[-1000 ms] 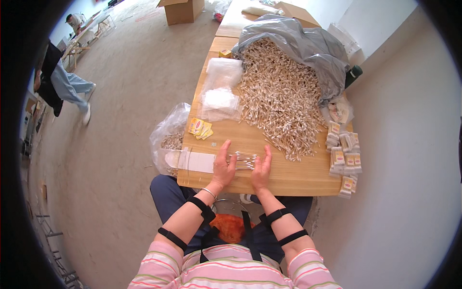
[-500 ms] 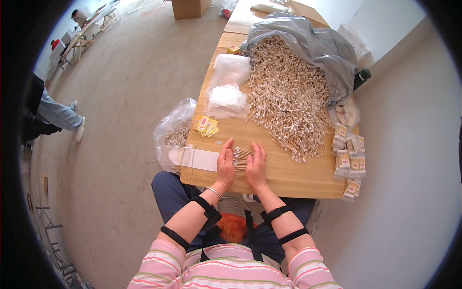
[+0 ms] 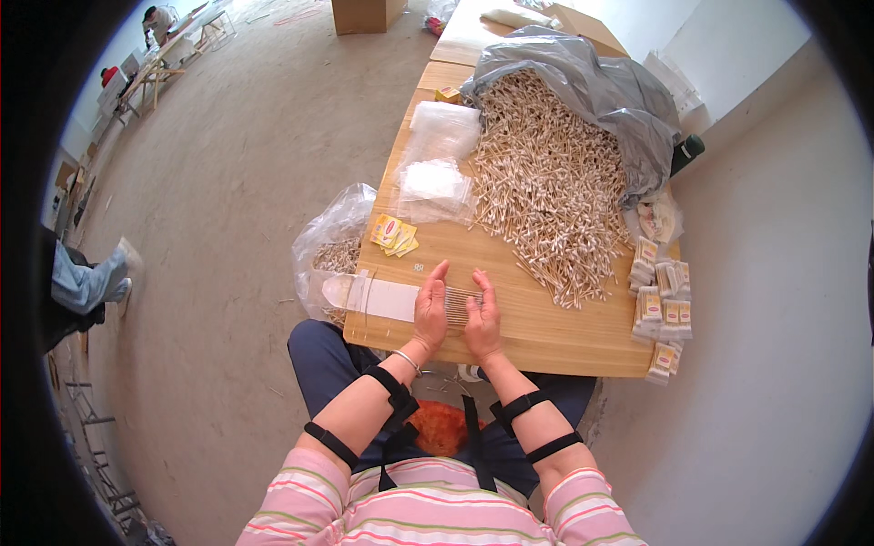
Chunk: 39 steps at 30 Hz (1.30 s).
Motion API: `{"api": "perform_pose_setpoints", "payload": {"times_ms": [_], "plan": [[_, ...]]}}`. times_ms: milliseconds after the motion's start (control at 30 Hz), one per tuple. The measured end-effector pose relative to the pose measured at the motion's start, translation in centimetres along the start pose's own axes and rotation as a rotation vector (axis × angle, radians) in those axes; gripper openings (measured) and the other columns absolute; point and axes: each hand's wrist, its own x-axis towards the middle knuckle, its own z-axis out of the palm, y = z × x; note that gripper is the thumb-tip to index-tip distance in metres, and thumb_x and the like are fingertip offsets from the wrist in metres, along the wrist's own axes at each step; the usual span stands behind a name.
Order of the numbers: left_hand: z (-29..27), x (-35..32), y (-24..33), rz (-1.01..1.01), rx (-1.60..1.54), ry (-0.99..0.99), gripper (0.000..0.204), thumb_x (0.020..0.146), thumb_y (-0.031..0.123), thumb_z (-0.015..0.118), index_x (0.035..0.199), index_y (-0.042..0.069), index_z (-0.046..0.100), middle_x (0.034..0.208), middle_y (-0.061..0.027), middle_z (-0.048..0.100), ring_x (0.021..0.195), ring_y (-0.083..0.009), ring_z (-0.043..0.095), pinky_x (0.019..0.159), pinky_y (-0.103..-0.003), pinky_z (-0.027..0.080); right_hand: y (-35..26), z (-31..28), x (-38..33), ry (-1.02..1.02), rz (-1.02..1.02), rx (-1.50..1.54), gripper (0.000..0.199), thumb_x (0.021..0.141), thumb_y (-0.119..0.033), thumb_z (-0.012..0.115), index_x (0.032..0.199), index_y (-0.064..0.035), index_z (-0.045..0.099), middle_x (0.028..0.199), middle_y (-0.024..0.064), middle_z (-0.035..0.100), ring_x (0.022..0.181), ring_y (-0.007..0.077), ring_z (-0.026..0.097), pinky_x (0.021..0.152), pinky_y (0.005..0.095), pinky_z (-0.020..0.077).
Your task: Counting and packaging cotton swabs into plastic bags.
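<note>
**Both hands flanking a small row of sticks**

The left hand (image 3: 431,308) and right hand (image 3: 482,314) are lying side by side on the wooden counter (image 3: 564,332) near its front edge, fingers stretched forward and palms down — neither is closed round anything. Between them a small row of thin sticks (image 3: 460,305) is sitting flat on the wood, w/ both hands pressing in against its sides (the left hand is also covering its left end). Just left of the hands a clear plastic sleeve (image 3: 373,296) is lying across the counter's corner.

Further back a big heap of pale sticks (image 3: 551,187) is spilling out of a grey plastic bag (image 3: 605,91). Clear empty bags (image 3: 435,177) are lying left of the heap, and small yellow packets (image 3: 393,234) are sitting nearer the front. Along the right edge, packed bundles (image 3: 663,305) are stacking up in a group. A see-through bag (image 3: 332,246) w/ more sticks is hanging off the counter's left side, approx. level w/ the yellow packets.
</note>
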Motion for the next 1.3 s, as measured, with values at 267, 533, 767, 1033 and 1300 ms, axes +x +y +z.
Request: {"api": "perform_pose_setpoints", "payload": {"times_ms": [267,533,767,1033,1300], "plan": [[-0.4,0.2,-0.1,-0.044,-0.235,0.05,0.049,0.102,0.031,0.038,0.135,-0.005,0.04,0.139,-0.0161,0.043,0.131,-0.0225,0.038,0.11,-0.032,0.028,0.0,-3.4,0.9,-0.192,-0.257,-0.536,0.022,0.085,-0.006,0.052,0.104,-0.0057,0.063,0.128,0.015,0.049,0.127,0.0357,0.036,0.107,0.0441,0.0307],[-0.2,0.4,-0.1,-0.081,-0.267,0.041,0.05,0.102,0.032,0.038,0.136,-0.004,0.039,0.14,-0.0152,0.042,0.133,-0.0226,0.037,0.111,-0.032,0.027,0.1,-3.9,1.8,-0.124,-0.216,-0.701,0.024,0.083,-0.008,0.057,0.105,-0.0098,0.066,0.126,0.01,0.049,0.124,0.0328,0.037,0.104,0.0439,0.0324],[-0.5,0.4,-0.4,-0.093,-0.276,0.033,0.051,0.101,0.033,0.039,0.137,-0.004,0.037,0.142,-0.0149,0.04,0.134,-0.0223,0.036,0.112,-0.031,0.028,-1.2,-4.0,1.4,-0.24,-0.312,-0.761,0.027,0.08,-0.008,0.058,0.105,-0.0106,0.067,0.127,0.0119,0.047,0.124,0.0329,0.036,0.104,0.0441,0.0315],[-0.5,0.4,-0.5,-0.068,-0.273,0.027,0.049,0.101,0.031,0.039,0.136,-0.004,0.039,0.14,-0.0143,0.041,0.133,-0.0217,0.037,0.111,-0.03,0.029,0.4,-5.1,2.0,-0.058,-0.187,-0.684,0.024,0.081,-0.009,0.058,0.103,-0.0102,0.067,0.124,0.0105,0.05,0.12,0.0319,0.039,0.102,0.0437,0.0331],[-0.2,0.2,0.0,-0.054,-0.209,0.06,0.049,0.102,0.031,0.039,0.133,-0.006,0.042,0.136,-0.0161,0.047,0.129,-0.0215,0.042,0.108,-0.031,0.032,-0.4,-3.3,0.1,-0.159,-0.244,-0.707,0.026,0.077,-0.011,0.062,0.103,-0.0163,0.068,0.115,0.0061,0.053,0.114,0.0281,0.043,0.096,0.0417,0.0368]]}}
